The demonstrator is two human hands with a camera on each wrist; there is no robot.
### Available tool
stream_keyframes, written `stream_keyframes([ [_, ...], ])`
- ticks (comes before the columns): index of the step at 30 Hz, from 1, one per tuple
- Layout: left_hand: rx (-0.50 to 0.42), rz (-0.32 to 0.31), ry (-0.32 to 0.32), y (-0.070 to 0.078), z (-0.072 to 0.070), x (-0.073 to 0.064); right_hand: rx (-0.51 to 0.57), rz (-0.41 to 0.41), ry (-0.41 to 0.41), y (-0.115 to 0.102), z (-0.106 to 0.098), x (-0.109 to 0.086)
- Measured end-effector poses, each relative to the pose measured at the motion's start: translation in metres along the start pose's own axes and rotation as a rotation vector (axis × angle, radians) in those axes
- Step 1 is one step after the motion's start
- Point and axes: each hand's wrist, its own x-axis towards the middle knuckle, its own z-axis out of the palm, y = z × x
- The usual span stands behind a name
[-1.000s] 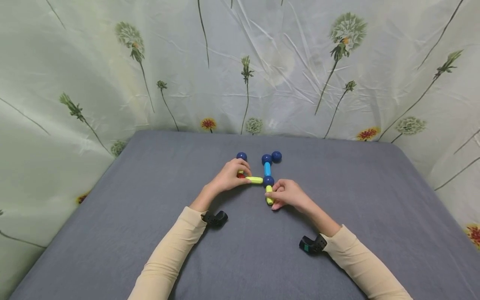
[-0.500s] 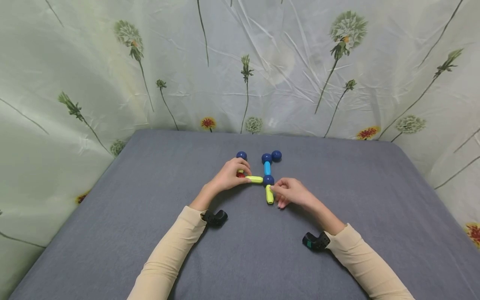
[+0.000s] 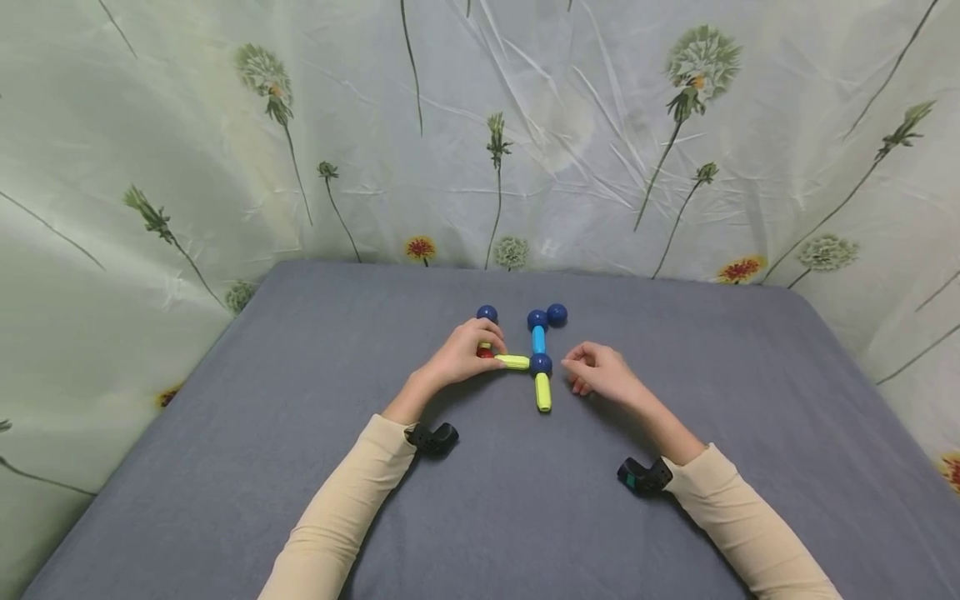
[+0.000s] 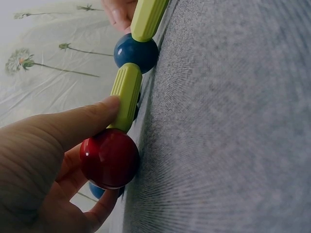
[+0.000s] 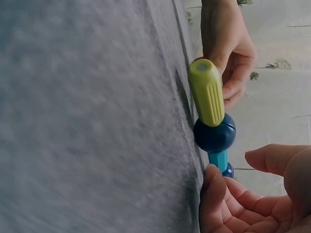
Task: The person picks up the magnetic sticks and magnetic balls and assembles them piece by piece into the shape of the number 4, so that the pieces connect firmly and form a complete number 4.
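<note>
Left hand (image 3: 461, 357) is on the toy: thumb and fingers pinch the red ball (image 4: 110, 158) at the left end of the structure, thumb tip pressing the near end of the crosswise yellow stick (image 3: 512, 362). Another blue ball (image 3: 487, 313) sits just past the knuckles; looks joined to the red ball by a short piece, but the hand hides most of it, so not certain.

Crosswise yellow stick: long axis runs left–right, from the red ball to the centre blue ball (image 3: 540, 363).

Centre blue ball is the junction. Three sticks meet there: the crosswise yellow one from the left, the blue stick (image 3: 537, 339) running away from the person to a far blue ball (image 3: 536, 319), and the near yellow stick (image 3: 543, 392) pointing back toward the person, free end bare. Both of these axes run near–far, square to the crosswise stick. All of it lies flat on the grey sheet (image 3: 300, 467).

Loose blue ball (image 3: 557, 314) is just right of the far ball, touching or nearly so.

Right hand (image 3: 603, 372) holds nothing, fingers loosely curled, resting just right of the junction and apart from it. The junction and near yellow stick lie to its left, so it is the nearer hand to that free end.
</note>
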Motion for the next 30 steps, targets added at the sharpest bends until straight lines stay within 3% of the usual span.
stream_keyframes([
  [15, 0.010, -0.003, 0.003, 0.001, 0.001, -0.001, -0.101, -0.011, 0.167, 0.001, -0.017, 0.032],
  [25, 0.007, 0.002, 0.005, 0.002, 0.003, -0.001, -0.099, 0.004, 0.135, 0.007, -0.020, 0.058],
  [30, 0.016, -0.006, 0.015, 0.003, 0.002, -0.001, -0.083, -0.031, 0.139, 0.009, -0.019, 0.066],
])
